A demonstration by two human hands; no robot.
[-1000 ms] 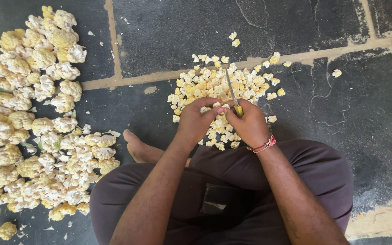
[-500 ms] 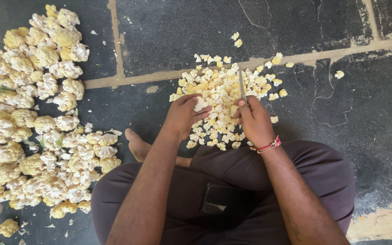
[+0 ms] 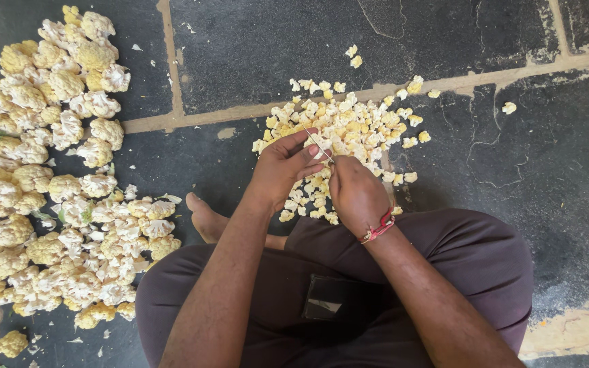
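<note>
Our left hand [image 3: 282, 167] pinches a cauliflower floret [image 3: 320, 148] in its fingers, our right hand [image 3: 356, 192] grips a knife [image 3: 317, 143], both above the cut pile [image 3: 349, 133] on the floor.

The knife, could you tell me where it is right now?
In the head view, the knife is centre frame, held in the right hand, its blade against the left hand, above the cut pieces.

Whole cauliflower heads [image 3: 56, 184] lie heaped at the left on a dark stone floor [image 3: 253, 48] crossed by pale mortar joints [image 3: 172, 65]. A bare foot [image 3: 202, 218] shows beside dark trousers [image 3: 458, 252]; small white flecks, possibly trimmings, dot the slabs.
</note>
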